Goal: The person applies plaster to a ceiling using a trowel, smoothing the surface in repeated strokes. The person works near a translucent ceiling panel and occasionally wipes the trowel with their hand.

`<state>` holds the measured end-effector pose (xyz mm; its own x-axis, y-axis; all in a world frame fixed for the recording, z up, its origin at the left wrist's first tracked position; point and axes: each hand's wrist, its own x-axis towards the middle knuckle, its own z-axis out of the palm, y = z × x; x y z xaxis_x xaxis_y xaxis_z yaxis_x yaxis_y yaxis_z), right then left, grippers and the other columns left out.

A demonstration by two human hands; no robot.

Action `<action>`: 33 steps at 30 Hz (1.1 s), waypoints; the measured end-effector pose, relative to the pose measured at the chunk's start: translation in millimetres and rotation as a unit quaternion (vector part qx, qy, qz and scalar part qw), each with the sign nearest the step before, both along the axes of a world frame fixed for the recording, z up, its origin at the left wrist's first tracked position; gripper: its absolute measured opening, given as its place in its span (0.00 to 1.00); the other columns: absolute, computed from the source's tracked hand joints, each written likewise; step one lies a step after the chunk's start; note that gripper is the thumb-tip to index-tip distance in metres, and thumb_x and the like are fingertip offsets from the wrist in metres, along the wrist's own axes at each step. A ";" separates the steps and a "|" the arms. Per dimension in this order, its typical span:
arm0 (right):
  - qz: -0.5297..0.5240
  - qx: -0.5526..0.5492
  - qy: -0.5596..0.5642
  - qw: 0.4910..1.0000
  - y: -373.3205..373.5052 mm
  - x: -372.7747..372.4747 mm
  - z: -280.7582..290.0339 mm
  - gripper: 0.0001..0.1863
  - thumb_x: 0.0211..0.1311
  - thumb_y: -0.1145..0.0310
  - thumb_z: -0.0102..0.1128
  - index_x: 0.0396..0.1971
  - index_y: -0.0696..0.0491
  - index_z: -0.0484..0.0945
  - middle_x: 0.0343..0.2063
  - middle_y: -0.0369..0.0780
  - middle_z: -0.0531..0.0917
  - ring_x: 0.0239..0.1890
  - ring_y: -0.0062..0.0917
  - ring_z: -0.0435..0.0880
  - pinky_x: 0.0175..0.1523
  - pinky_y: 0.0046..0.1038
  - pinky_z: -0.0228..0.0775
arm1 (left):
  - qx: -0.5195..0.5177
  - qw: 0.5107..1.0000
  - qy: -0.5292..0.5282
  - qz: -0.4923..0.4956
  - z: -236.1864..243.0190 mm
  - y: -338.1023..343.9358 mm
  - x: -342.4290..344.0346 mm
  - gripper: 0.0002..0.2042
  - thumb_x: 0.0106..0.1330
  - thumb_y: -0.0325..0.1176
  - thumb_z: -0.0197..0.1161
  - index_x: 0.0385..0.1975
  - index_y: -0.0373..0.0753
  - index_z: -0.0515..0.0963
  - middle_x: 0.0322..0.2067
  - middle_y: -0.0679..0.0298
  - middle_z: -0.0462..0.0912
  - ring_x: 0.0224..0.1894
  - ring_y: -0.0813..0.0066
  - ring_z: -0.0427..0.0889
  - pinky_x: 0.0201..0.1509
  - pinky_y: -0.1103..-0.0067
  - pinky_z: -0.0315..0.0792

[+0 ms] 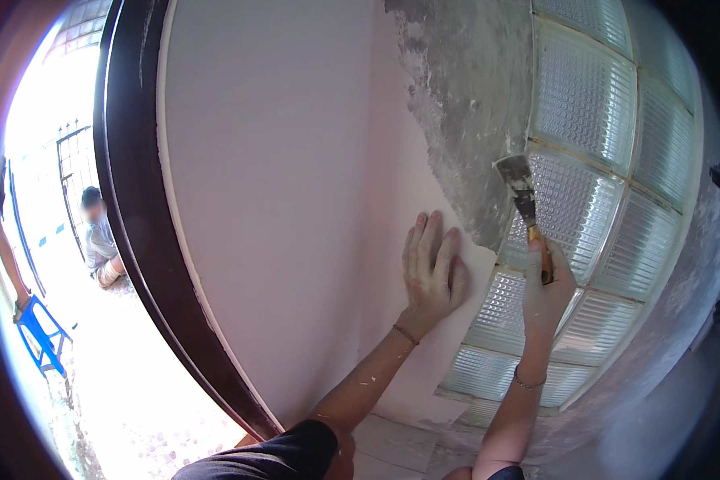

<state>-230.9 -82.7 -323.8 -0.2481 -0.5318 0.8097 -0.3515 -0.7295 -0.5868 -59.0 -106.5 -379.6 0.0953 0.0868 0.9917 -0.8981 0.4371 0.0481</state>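
My right hand (548, 284) is closed around the wooden handle of a putty knife (525, 198). Its dark blade, smeared with pale residue, points up and meets the edge of a bare grey patch (472, 104) beside the glass blocks. Against the pinkish-white wall (296, 160), below and left of that patch, my left hand (434, 270) lies with its fingers stretched out and nothing in it. Pale dust coats both hands. The patch has a ragged left border where the paint stops.
Textured glass blocks (580, 200) form a window panel on the right. A dark door frame (140, 184) stands at the left. Through the bright opening, a seated person (100, 244) and a blue plastic stool (44, 336) show, with another person's arm (10, 264) by the stool.
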 end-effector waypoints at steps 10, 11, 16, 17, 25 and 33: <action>0.232 0.087 -0.030 0.968 20.0 -5.1 1.9 0.16 0.77 0.58 0.57 0.42 0.58 0.80 0.20 0.30 0.73 0.18 0.10 0.67 0.23 0.18 0.58 | -0.029 0.999 -0.005 -0.032 2.1 -3.4 9.1 0.28 0.65 0.30 0.60 0.66 0.27 0.68 0.68 0.38 0.67 0.72 0.36 0.64 0.75 0.50 0.55; 0.256 0.084 -0.037 0.962 18.6 -5.8 0.8 0.15 0.78 0.59 0.57 0.42 0.58 0.79 0.19 0.30 0.72 0.18 0.09 0.67 0.22 0.17 0.58 | -0.026 0.998 0.033 -0.052 1.9 -4.2 9.3 0.28 0.66 0.32 0.60 0.65 0.27 0.69 0.68 0.37 0.66 0.72 0.36 0.64 0.75 0.49 0.54; 0.277 0.084 -0.075 0.954 8.2 -9.3 2.1 0.13 0.77 0.61 0.58 0.39 0.57 0.79 0.19 0.29 0.72 0.18 0.10 0.65 0.23 0.18 0.58 | 0.069 0.992 0.041 0.099 -1.0 -0.4 0.5 0.34 0.68 0.41 0.59 0.70 0.26 0.63 0.67 0.28 0.62 0.73 0.29 0.57 0.75 0.41 0.47; 0.232 0.058 -0.031 0.970 6.9 -9.5 2.7 0.12 0.76 0.62 0.58 0.39 0.57 0.78 0.19 0.29 0.71 0.18 0.10 0.65 0.23 0.18 0.58 | 0.135 0.972 0.008 0.191 -0.7 0.3 -1.2 0.35 0.69 0.43 0.59 0.71 0.26 0.62 0.67 0.27 0.61 0.73 0.28 0.55 0.75 0.40 0.45; 0.184 -0.007 -0.030 0.982 10.1 -21.2 -5.9 0.13 0.73 0.63 0.61 0.41 0.59 0.79 0.23 0.33 0.74 0.21 0.13 0.68 0.27 0.19 0.60 | 0.182 0.977 -0.021 0.109 8.2 7.7 8.3 0.35 0.74 0.43 0.50 0.73 0.24 0.56 0.75 0.30 0.47 0.79 0.31 0.40 0.77 0.41 0.36; 0.283 0.181 -0.031 0.941 44.7 8.2 35.5 0.12 0.70 0.65 0.59 0.40 0.60 0.82 0.22 0.38 0.83 0.21 0.20 0.83 0.29 0.22 0.74 | 0.260 0.963 0.039 0.061 -29.2 33.4 2.6 0.32 0.74 0.40 0.51 0.75 0.30 0.57 0.73 0.27 0.48 0.77 0.26 0.46 0.75 0.38 0.44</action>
